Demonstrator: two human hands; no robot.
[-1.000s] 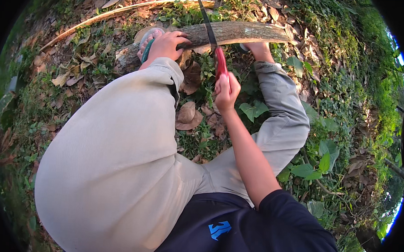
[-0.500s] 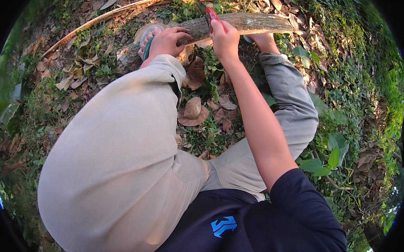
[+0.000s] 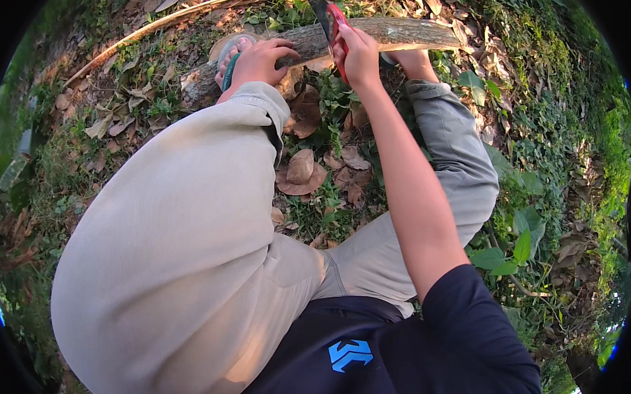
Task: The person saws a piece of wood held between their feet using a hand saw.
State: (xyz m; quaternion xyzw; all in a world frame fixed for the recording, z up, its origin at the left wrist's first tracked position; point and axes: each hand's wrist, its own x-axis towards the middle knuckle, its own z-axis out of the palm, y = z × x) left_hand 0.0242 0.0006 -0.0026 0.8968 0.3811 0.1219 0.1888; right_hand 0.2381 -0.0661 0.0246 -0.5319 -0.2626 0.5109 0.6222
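Observation:
A bark-covered log lies crosswise in front of me, its stripped pale side toward me. My left hand rests on it left of the middle, fingers bent over the bark and thumb on the near side. My right hand is wrapped around the red handle of a saw. Its dark blade points away from me and crosses the log just right of my left hand. The blade's far end lies near the picture's top edge. Whether its teeth are in the wood is hidden.
My feet in sandals touch the log: the left foot beside my left hand, the right foot near its right end. A long, pale curved strip of wood lies beyond. Dry leaves, a stone and green plants cover the ground.
My right hand has pulled back slightly toward me and to the right, and more of the saw's red handle shows. My left hand and the log have hardly moved.

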